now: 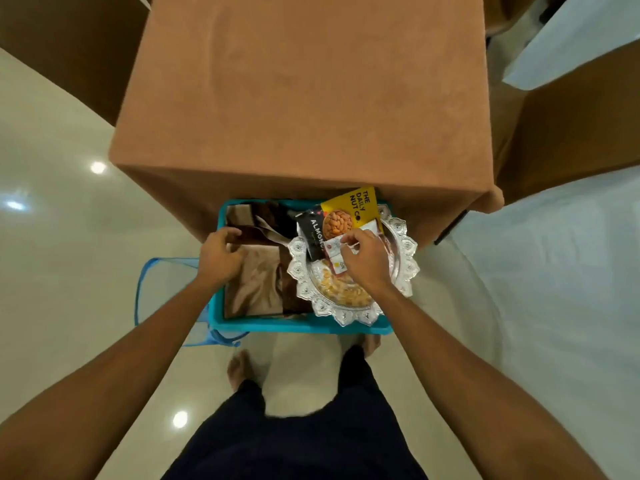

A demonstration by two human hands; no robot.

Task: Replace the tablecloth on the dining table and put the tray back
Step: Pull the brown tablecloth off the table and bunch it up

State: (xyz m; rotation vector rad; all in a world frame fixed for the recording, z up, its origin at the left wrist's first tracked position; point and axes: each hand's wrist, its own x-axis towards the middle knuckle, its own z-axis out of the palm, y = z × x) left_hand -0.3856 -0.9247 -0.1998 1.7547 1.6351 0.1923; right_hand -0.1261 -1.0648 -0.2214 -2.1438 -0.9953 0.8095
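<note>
We look down on the table (304, 91), which is covered by a smooth brown tablecloth (346, 140) that hangs over its near edge and corners. Just below that edge, on the floor (69, 237), sits a teal bin (298, 327). Folded brown and tan cloths (256, 282) fill its left part. The ornate silver tray (405, 251) rests over its right part, its scalloped rim reaching past the bin's right wall.

On the tray lie a yellow nut packet (360, 202), a black almond packet (311, 233) beside it, small white sachets (334, 247) and a clear pouch of pale yellow snacks (339, 289).

Our left hand (220, 254) rests on the folded cloths near the bin's left wall, fingers curled; its grip touches the fabric edge, but we cannot tell whether it is closed on it. Our right hand (367, 259) hovers over the tray's middle, its grip pinched around one of the white sachets.

A blue mesh hamper (162, 289) stands just left of the bin. Pale blue-white sheets (554, 258) lie to the right of the table. Our bare feet (239, 370) stand on the glossy floor just behind the bin.
</note>
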